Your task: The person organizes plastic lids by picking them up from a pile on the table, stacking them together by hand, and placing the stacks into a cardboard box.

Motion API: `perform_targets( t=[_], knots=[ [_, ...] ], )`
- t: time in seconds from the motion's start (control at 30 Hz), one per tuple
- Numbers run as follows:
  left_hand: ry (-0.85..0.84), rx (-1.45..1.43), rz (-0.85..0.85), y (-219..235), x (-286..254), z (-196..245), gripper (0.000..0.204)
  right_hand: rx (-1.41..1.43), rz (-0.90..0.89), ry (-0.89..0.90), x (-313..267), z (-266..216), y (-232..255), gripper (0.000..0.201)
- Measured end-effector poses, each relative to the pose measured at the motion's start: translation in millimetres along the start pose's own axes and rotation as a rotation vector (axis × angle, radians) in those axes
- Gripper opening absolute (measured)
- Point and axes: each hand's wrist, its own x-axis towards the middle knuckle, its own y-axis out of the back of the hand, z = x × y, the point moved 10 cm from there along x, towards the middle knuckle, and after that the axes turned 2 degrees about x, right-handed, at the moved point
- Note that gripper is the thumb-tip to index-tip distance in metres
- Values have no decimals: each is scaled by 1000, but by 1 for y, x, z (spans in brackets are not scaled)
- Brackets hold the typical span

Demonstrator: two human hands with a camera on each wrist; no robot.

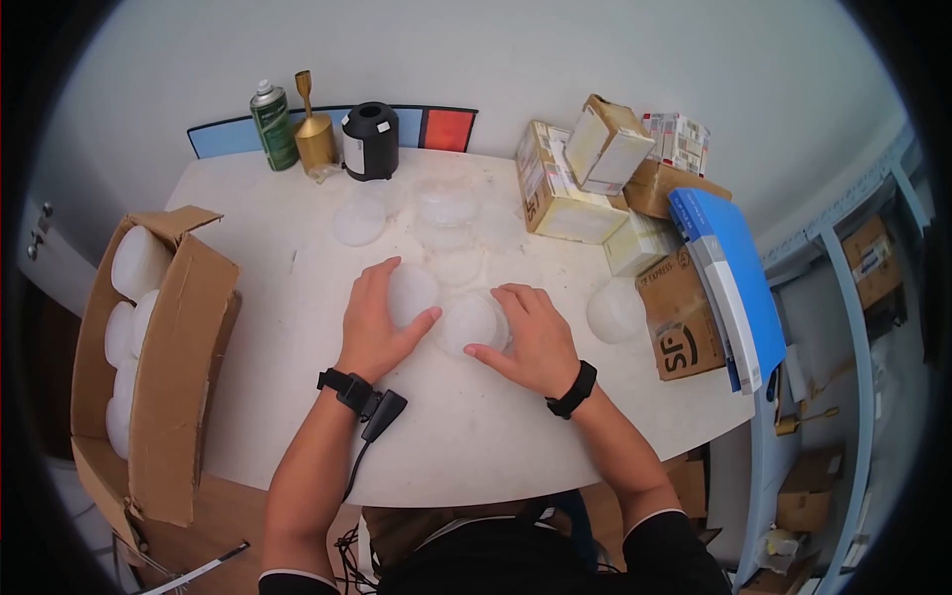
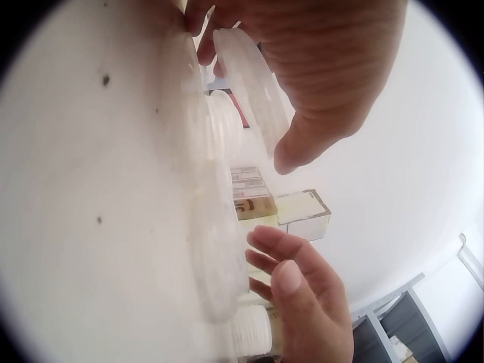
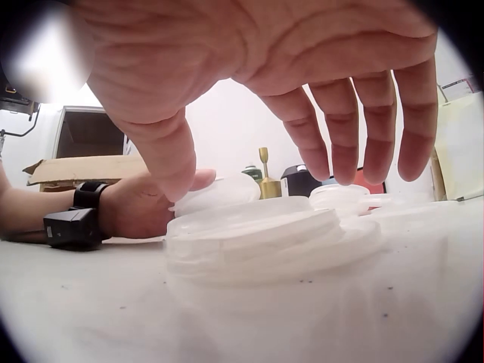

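Note:
My left hand [image 1: 382, 322] grips a round translucent white lid [image 1: 413, 295] by its edges, thumb at the near side. The left wrist view has this lid [image 2: 248, 83] tilted, raised off the table. My right hand [image 1: 531, 342] is spread around the right side of a small stack of similar round pieces [image 1: 468, 323] lying flat on the table. In the right wrist view its fingers hang straight above the stack [image 3: 249, 242], the thumb close to the stack's left edge; contact there is unclear.
More clear round pieces [image 1: 446, 203] lie further back, and another [image 1: 615, 310] sits at the right. An open carton [image 1: 174, 387] with white round containers stands at the left. Boxes [image 1: 575, 198] and blue binders [image 1: 734, 288] are at the right, a spray can [image 1: 274, 129] at the back.

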Motion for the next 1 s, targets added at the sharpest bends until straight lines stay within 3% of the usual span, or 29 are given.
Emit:
perform_targets(
  t=[0.2, 0.47, 0.77, 1.0],
  knots=[
    [-45, 75, 35, 0, 0, -5, 69, -66, 6, 121, 6, -14, -13, 79],
    [-66, 67, 5, -5, -1, 2, 63, 28, -72, 120, 6, -4, -20, 69],
    [-231, 68, -137, -19, -7, 30, 31, 83, -98, 128, 6, -2, -22, 59],
    [-190, 77, -186, -25, -9, 26, 48, 107, -86, 177, 7, -11, -20, 53]
  ],
)
